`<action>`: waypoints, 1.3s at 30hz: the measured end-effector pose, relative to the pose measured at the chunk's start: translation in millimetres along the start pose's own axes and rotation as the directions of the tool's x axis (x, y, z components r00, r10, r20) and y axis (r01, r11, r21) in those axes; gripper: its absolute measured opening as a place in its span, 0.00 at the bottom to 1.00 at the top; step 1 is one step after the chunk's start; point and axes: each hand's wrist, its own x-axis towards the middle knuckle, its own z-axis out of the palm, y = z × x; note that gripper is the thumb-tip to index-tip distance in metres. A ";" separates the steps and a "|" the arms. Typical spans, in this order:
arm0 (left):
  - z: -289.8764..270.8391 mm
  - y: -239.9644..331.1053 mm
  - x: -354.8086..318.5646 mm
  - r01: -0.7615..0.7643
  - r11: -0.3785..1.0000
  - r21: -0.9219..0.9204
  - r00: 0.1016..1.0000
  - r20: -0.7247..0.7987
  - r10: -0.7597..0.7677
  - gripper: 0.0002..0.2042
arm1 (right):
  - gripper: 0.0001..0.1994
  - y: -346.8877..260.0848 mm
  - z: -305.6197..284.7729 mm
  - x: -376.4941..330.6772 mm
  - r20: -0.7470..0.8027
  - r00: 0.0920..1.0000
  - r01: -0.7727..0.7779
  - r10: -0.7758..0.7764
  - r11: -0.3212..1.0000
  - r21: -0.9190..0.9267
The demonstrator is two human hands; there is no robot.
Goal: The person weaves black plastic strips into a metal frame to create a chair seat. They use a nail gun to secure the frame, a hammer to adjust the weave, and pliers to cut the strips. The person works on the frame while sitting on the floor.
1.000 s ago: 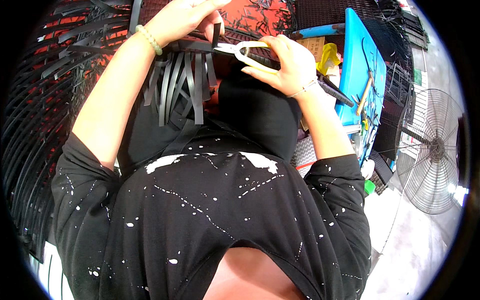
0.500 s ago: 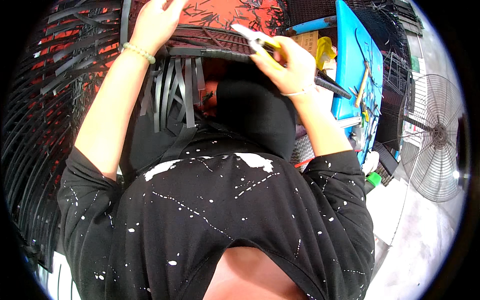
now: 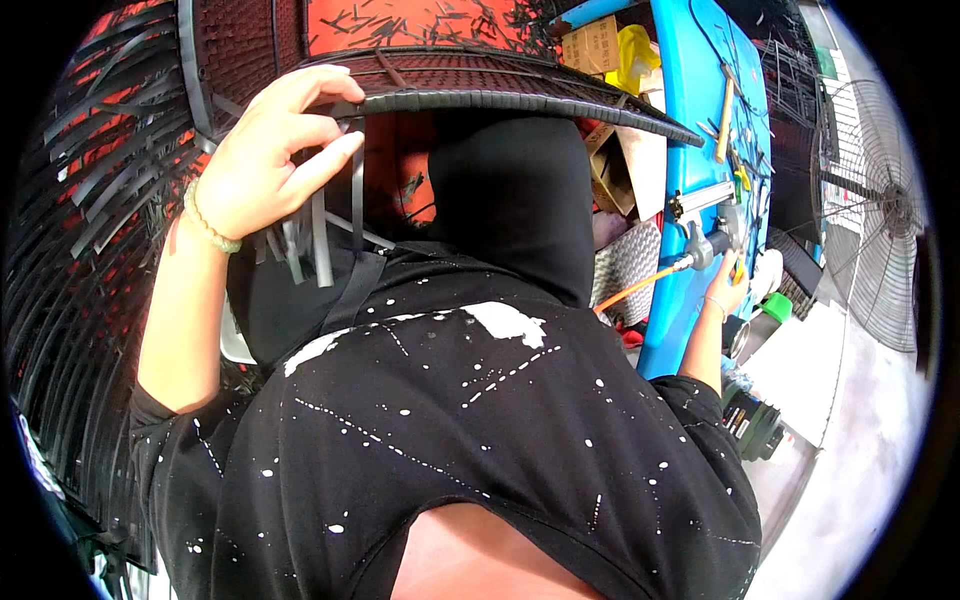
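Observation:
My left hand (image 3: 275, 150) is closed at the wrapped rim (image 3: 480, 101) of a black woven wicker piece. Its fingertips lie over the edge, with the thumb below, beside a flat dark strip (image 3: 357, 190) that hangs down. More loose strips (image 3: 318, 240) dangle under this hand. Far to the right, my right hand (image 3: 730, 287) is at the blue table, its fingers wrapped around yellow-handled shears (image 3: 739, 270), mostly hidden by the hand. Just beyond the fingers lies a metal air tool (image 3: 708, 245) with an orange hose (image 3: 640, 288).
The blue table (image 3: 685, 60) carries a hammer (image 3: 724, 115) and scattered tools. Black strip scraps lie on a red surface (image 3: 350, 35). Curved black strips (image 3: 80, 330) crowd the left. A cardboard box (image 3: 590, 46), a yellow bag (image 3: 632, 60) and a wire-cage fan (image 3: 880, 220) are on the right.
My right hand has swung from the wicker piece out to the blue table with the shears. My left hand has come nearer and taken the rim.

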 end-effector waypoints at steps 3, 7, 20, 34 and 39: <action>3.8 -1.1 1.2 0.032 0.999 0.030 0.999 -0.019 -0.032 0.08 | 0.37 67.1 4.2 -10.4 0.038 0.970 -0.226 0.242 0.943 -0.243; 10.5 2.4 1.9 0.027 0.989 0.146 0.999 -0.022 -0.024 0.08 | 0.42 89.2 16.3 -26.5 0.121 0.943 -0.245 0.310 0.892 -0.380; 20.4 14.3 0.8 0.179 0.984 -0.009 0.971 -0.160 -0.178 0.11 | 0.30 -173.3 41.8 -11.3 -0.087 0.830 0.557 -0.551 0.810 0.181; 23.0 13.8 45.5 0.303 0.648 -0.699 0.949 0.155 -0.276 0.18 | 0.20 -453.9 68.0 -147.6 0.358 -0.066 0.590 -0.931 0.253 0.766; 39.1 23.3 53.4 0.376 0.190 -0.907 0.765 0.188 -0.616 0.23 | 0.15 -476.1 54.6 -160.3 0.634 -0.078 0.760 -0.770 0.365 0.537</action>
